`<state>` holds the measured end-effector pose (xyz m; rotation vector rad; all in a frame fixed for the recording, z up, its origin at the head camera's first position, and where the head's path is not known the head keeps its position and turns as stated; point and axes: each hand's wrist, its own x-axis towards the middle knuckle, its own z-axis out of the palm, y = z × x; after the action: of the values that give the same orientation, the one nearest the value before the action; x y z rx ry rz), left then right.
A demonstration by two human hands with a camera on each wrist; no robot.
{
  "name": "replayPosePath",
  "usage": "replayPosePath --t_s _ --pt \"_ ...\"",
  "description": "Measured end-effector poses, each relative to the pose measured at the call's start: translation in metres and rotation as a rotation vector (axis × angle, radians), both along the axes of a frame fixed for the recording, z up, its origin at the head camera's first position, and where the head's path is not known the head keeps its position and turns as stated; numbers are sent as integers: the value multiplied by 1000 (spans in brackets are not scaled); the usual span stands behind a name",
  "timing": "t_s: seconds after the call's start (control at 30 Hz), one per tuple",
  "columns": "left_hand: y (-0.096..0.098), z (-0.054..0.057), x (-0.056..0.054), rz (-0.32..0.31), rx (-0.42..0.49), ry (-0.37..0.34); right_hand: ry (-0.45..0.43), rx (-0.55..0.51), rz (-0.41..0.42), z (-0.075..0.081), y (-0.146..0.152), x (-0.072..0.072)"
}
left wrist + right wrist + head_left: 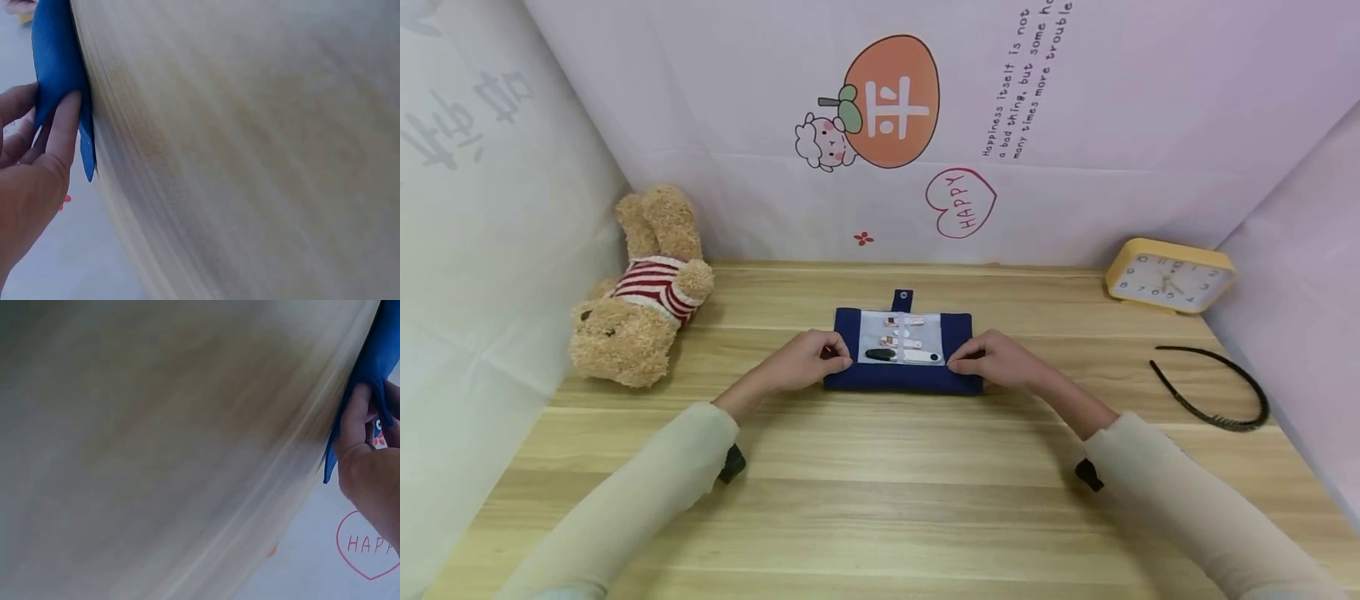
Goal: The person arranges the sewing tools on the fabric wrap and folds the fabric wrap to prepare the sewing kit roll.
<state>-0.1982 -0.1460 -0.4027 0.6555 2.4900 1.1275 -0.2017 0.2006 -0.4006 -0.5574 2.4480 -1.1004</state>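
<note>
A dark blue fabric case (903,380) lies partly unfolded on the table, its snap tab (903,301) pointing to the back. Its grey inner panel (872,325) carries two small pink-and-white items (901,342) and, in front of them, a dark piece (881,355) and a white piece (922,357); their exact kind is too small to tell. My left hand (811,360) pinches the near flap at its left end between thumb and fingers. At the right end, my right hand (994,358) pinches the same flap. Both wrist views show the blue fabric (59,56) curling up between thumb and fingers.
A teddy bear (651,287) in a striped shirt lies at the left. On the right are a yellow-framed clock (1171,275) and a black headband (1232,423). White printed sheets (737,100) surround the wooden table (887,500) at the back and sides.
</note>
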Motion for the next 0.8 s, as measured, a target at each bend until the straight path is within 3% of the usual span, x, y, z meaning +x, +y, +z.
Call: replayPosePath --t_s 0.23,0.3,0.4,0.57,0.67,0.8 --pt "5 2 -3 1 -39 54 -87 19 -7 2 -4 -4" --pt "8 4 -1 -20 -42 105 -115 21 -13 2 -4 -5" --pt "17 6 4 -82 -65 227 -142 23 -19 2 -3 -7" --pt "35 7 12 -257 -127 442 -167 17 -19 3 -2 -11" --pt "43 6 13 -310 -155 488 -178 7 -14 4 -2 -12" --pt "48 6 12 -312 -184 481 -187 4 -23 5 -4 -12"
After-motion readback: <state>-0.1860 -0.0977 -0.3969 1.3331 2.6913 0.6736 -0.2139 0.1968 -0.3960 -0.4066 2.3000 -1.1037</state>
